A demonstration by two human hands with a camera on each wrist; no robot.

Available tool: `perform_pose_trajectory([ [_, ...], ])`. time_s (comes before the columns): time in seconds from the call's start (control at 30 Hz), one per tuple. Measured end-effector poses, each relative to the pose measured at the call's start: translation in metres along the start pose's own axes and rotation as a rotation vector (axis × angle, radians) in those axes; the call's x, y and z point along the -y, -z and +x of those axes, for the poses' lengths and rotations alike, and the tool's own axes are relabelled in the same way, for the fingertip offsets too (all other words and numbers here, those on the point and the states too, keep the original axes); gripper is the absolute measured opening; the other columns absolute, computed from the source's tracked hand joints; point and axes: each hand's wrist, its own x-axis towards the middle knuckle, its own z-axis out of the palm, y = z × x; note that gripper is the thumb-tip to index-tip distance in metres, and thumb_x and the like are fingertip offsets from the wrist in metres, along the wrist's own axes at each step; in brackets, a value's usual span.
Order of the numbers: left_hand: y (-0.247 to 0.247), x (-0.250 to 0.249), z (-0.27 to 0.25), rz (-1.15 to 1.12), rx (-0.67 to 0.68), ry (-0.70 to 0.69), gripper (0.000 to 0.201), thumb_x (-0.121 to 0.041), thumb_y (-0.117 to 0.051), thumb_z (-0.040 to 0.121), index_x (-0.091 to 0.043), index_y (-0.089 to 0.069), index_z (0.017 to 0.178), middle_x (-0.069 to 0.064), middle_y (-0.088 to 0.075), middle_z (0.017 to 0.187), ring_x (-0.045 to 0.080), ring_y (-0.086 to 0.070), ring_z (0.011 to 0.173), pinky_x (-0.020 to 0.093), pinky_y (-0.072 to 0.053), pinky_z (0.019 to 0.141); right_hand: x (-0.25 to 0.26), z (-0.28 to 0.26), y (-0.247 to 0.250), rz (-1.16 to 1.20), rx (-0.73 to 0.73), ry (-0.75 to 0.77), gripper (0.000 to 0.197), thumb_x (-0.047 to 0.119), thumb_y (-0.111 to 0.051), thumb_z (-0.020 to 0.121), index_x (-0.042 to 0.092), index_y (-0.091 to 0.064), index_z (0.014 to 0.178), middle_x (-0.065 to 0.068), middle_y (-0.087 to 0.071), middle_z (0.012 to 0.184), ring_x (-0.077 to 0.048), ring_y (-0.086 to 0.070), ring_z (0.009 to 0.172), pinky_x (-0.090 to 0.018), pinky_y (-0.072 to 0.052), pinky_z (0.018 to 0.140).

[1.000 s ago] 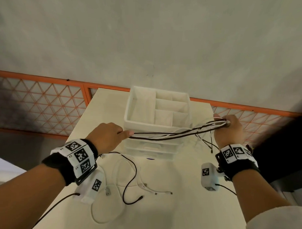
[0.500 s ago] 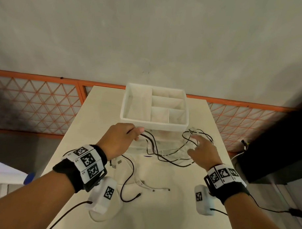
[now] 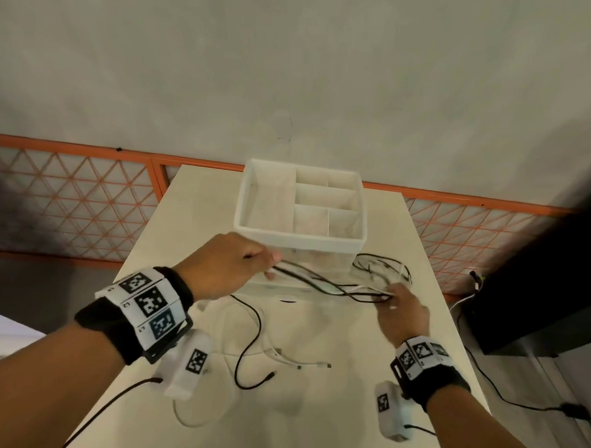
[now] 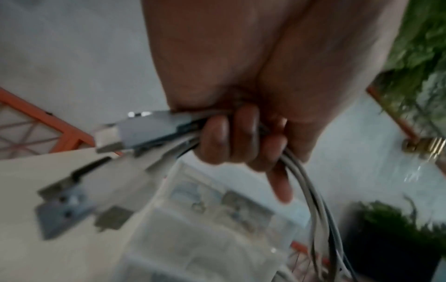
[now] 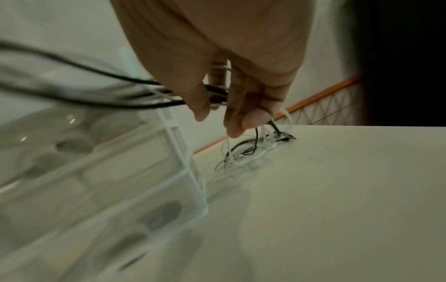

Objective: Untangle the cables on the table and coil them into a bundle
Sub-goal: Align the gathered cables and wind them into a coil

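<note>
Up above the table, both hands hold one run of black and white cables, which spans between them just in front of the organizer. The left hand grips its end in a fist: in the left wrist view the fingers are curled tight round the strands, only the little finger sticking out straighter, and the cables leave the fist on the far side and hang down in a curve. Several plugs stick out of the near side of the fist, blurred.

The right hand pinches the other end. In the right wrist view the thumb and fingers close on the strands, with black cables running off to the left past the organizer's clear wall. Below the fingertips more loops drop onto the table and lie there in a small tangle beside the organizer's corner; the head view shows these loops just beyond the right hand.

Nearer the person, loose cables lie flat on the table between the two forearms: a black one curving to its plug, and white ones crossing it. They are well apart from both hands. Each wrist wears a band with black-and-white markers.
</note>
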Motion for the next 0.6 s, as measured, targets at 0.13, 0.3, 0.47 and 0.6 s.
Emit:
perform_pose_trajectory([
  [0.13, -0.027, 0.031, -0.003, 0.261, 0.276, 0.087, 0.036, -0.037, -0.044, 0.102, -0.019, -0.075, 0.102, -0.018, -0.065, 0.092, -0.004, -0.051, 0.071, 0.003, -0.033, 0.058, 0.000, 0.003, 0.009, 0.022, 0.216, 0.056, 0.060, 0.022, -0.070, 0.087, 0.036, -0.046, 0.140, -0.003, -0.068, 0.124, -0.030, -0.065, 0.110, -0.037, -0.051, 0.098],
  [0.3, -0.060, 0.044, -0.004, 0.127, 0.160, 0.125, 0.030, -0.013, -0.043, 0.100, -0.014, -0.067, 0.082, -0.009, -0.069, 0.115, -0.009, -0.054, 0.092, -0.007, -0.032, 0.067, 0.039, -0.034, 0.002, 0.030, 0.453, 0.225, 0.064, 0.023, -0.068, 0.082, 0.038, -0.047, 0.141, 0.006, -0.069, 0.068, -0.008, -0.063, 0.064, -0.027, -0.055, 0.070],
  [0.47, -0.063, 0.028, -0.002, 0.082, 0.074, -0.008, 0.036, -0.041, -0.048, 0.100, -0.020, -0.074, 0.086, -0.010, -0.069, 0.078, 0.002, -0.059, 0.073, 0.015, -0.040, 0.069, 0.089, -0.080, -0.017, 0.151, 0.728, 0.309, 0.023, 0.036, -0.067, 0.091, 0.031, -0.058, 0.112, -0.002, -0.076, 0.072, -0.010, -0.064, 0.044, -0.022, -0.053, 0.049],
  [0.6, -0.059, 0.040, -0.013, 0.029, 0.201, 0.111, 0.035, -0.040, -0.042, 0.102, -0.025, -0.074, 0.098, -0.011, -0.061, 0.070, 0.002, -0.054, 0.065, 0.013, -0.040, 0.065, 0.081, -0.062, -0.027, 0.156, 0.356, 0.289, 0.010, 0.031, -0.067, 0.088, 0.024, -0.068, 0.082, 0.006, -0.075, 0.073, -0.015, -0.071, 0.067, -0.024, -0.056, 0.063],
])
